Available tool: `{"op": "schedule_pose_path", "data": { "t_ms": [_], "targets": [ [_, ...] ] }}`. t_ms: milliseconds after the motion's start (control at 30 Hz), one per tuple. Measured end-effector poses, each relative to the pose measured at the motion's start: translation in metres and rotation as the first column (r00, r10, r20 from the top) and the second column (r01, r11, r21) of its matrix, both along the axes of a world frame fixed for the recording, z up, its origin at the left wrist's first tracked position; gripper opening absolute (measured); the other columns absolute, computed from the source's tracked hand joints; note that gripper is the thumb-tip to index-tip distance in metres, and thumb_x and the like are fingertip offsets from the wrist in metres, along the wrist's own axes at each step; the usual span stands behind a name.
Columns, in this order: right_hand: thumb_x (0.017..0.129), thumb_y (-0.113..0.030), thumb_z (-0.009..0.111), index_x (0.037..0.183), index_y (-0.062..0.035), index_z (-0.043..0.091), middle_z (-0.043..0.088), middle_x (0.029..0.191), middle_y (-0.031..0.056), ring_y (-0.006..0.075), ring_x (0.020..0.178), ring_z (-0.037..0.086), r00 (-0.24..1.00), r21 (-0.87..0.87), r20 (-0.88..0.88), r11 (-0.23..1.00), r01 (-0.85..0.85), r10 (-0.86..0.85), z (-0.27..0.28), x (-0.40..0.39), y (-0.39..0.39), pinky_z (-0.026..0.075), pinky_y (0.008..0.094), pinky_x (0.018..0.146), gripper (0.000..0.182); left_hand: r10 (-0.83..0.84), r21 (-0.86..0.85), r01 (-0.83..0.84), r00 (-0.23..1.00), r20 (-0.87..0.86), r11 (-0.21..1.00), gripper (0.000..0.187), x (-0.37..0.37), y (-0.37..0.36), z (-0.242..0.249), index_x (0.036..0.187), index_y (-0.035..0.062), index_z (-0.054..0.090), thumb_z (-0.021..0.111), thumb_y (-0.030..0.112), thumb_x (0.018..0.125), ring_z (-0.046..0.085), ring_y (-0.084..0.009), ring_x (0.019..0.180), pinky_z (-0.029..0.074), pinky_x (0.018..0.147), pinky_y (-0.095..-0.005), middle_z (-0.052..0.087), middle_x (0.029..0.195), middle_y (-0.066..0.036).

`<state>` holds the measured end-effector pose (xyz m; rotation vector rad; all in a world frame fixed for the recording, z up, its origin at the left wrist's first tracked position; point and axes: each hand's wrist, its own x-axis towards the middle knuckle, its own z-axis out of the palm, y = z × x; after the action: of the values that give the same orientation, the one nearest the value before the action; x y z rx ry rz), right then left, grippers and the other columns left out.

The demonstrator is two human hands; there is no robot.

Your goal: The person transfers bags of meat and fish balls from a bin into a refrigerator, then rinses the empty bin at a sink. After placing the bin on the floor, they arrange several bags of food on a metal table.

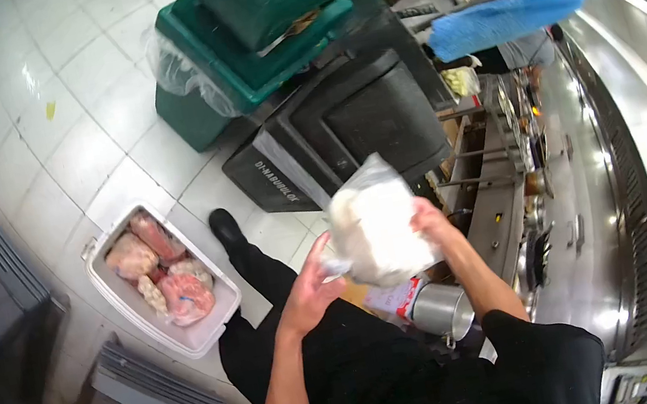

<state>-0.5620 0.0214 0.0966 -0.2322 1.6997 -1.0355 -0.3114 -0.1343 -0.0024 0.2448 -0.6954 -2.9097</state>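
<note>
You hold a clear plastic bag [372, 224] of pale, whitish contents up in front of you, between both hands, above your dark trousers and in the middle of the view. Your left hand [311, 289] grips the bag's lower left corner, fingers curled around the gathered plastic, thumb side up. Your right hand [431, 222] is closed against the bag's right edge, its fingers wrapped behind the plastic (how tightly they press cannot be told from this angle). The bag is off every surface, carried wholly by the two hands.

On the white tiled floor [79, 141] to the left, a white tub [161, 284] lies open, packed with pink and pale wrapped cuts of meat. Your black shoe [226, 228] stands just beside the tub's right rim. Farther off, a green bin [250, 33] lined with clear plastic sits against a stack of black crates [345, 129], one of them printed with white lettering.

Just below the bag, near your right forearm, a shiny metal pot [442, 311] rests beside a red-and-white carton [393, 300]. To the right runs a long steel cooking line [597, 180] with burners and pans along it, bright with reflected light. At the far end, another person's arm in a blue fuzzy sleeve [504, 21] reaches across the top of the view. A grey metal rack [168, 402] fills the near left corner.
</note>
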Motion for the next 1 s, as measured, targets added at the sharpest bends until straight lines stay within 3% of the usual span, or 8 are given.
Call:
{"op": "schedule_pose_path", "data": {
  "t_ms": [100, 233, 367, 433, 533, 700, 867, 1000],
  "targets": [
    [0.056, -0.007, 0.051, 0.12, 0.006, 0.05, 0.064, 0.103, 0.0112, 0.0197, 0.093, 0.063, 0.922, -0.195, -0.004, 0.905, 0.378, -0.387, 0.031, 0.017, 0.011, 0.05, 0.0299, 0.086, 0.066, -0.011, -0.195, 0.009, 1.0, -0.01, 0.981, 0.066, -0.01, -0.013, 0.012, 0.142, 0.0051, 0.028, 0.061, 0.02, 0.088, 0.051, -0.0194, 0.11, 0.041, 0.093, -0.0323, 0.054, 0.122, -0.012],
    [0.057, -0.001, 0.051, 0.114, 0.0014, 0.057, 0.064, 0.098, 0.004, 0.013, 0.085, 0.06, 0.897, -0.064, -0.379, 0.974, 0.218, -0.226, 0.087, 0.002, 0.024, 0.048, 0.0247, 0.076, 0.057, 0.11, -0.384, 0.084, 0.882, 0.457, 0.92, 0.046, 0.038, -0.015, -0.052, 0.13, 0.0035, 0.046, 0.06, 0.017, 0.088, 0.055, -0.0191, 0.107, 0.042, 0.093, -0.0302, 0.059, 0.115, -0.011],
    [0.062, 0.003, 0.052, 0.106, -0.0007, 0.063, 0.065, 0.089, 0.0015, 0.0098, 0.074, 0.06, 0.743, -0.007, -0.66, 0.989, 0.147, -0.115, 0.197, -0.088, 0.052, 0.05, 0.0242, 0.068, 0.046, 0.432, -0.694, 0.635, 0.55, 0.714, 0.339, 0.038, 0.211, 0.015, -0.185, 0.102, -0.0028, 0.061, 0.062, 0.028, 0.08, 0.059, -0.0406, 0.093, 0.046, 0.082, -0.0446, 0.062, 0.095, -0.025],
    [0.063, 0.0, 0.055, 0.107, -0.0001, 0.063, 0.066, 0.093, 0.0043, 0.0124, 0.077, 0.062, 0.498, 0.001, -0.865, 0.993, 0.119, -0.059, 0.244, -0.15, 0.048, 0.051, 0.0262, 0.071, 0.044, 0.443, -0.719, 0.598, 0.57, 0.693, 0.356, 0.034, 0.301, 0.034, -0.194, 0.091, -0.0026, 0.064, 0.061, 0.03, 0.081, 0.062, -0.0333, 0.07, 0.048, 0.064, -0.0435, 0.064, 0.077, -0.019],
    [0.066, -0.016, 0.057, 0.111, -0.0036, 0.062, 0.068, 0.095, 0.0126, 0.0226, 0.085, 0.065, 0.079, 0.24, -0.968, 0.97, 0.035, 0.237, 0.268, -0.303, 0.039, 0.05, 0.0353, 0.079, 0.047, 0.097, -0.1, 0.517, 0.033, 0.995, 0.85, 0.027, 0.357, 0.055, -0.167, 0.094, 0.0027, 0.063, 0.062, 0.027, 0.082, 0.058, -0.0167, 0.063, 0.046, 0.054, -0.0333, 0.062, 0.082, -0.006],
    [0.074, -0.024, 0.062, 0.11, -0.0026, 0.06, 0.061, 0.112, 0.0191, 0.038, 0.106, 0.054, -0.52, 0.613, -0.614, 0.774, 0.16, 0.594, 0.21, -0.502, -0.03, 0.045, 0.0427, 0.087, 0.042, 0.256, -0.256, 0.045, 0.009, 0.967, 0.966, 0.034, 0.295, 0.05, -0.071, 0.116, 0.0111, 0.054, 0.057, 0.032, 0.088, 0.055, -0.0125, 0.066, 0.042, 0.052, -0.0278, 0.061, 0.084, 0.0],
    [0.083, -0.022, 0.058, 0.105, 0.0002, 0.062, 0.061, 0.109, 0.0218, 0.0327, 0.105, 0.056, -0.708, 0.597, -0.569, 0.802, -0.007, 0.418, 0.108, -0.538, -0.025, 0.045, 0.0402, 0.089, 0.031, 0.352, -0.333, -0.194, 0.075, 0.933, 0.923, 0.036, 0.205, 0.081, -0.049, 0.119, 0.0139, 0.054, 0.058, 0.034, 0.089, 0.057, -0.0117, 0.081, 0.046, 0.063, -0.0278, 0.063, 0.099, -0.001],
    [0.083, -0.022, 0.064, 0.101, 0.0016, 0.063, 0.067, 0.092, 0.0147, 0.0225, 0.085, 0.063, 0.088, 0.254, -0.965, 0.961, 0.105, 0.246, 0.144, -0.414, -0.026, 0.047, 0.0324, 0.076, 0.029, 0.165, -0.162, -0.034, 0.136, 0.977, 0.986, 0.035, 0.173, 0.138, -0.068, 0.12, 0.013, 0.053, 0.056, 0.028, 0.089, 0.058, -0.0126, 0.081, 0.045, 0.063, -0.0286, 0.062, 0.102, -0.002]
  ]
}}
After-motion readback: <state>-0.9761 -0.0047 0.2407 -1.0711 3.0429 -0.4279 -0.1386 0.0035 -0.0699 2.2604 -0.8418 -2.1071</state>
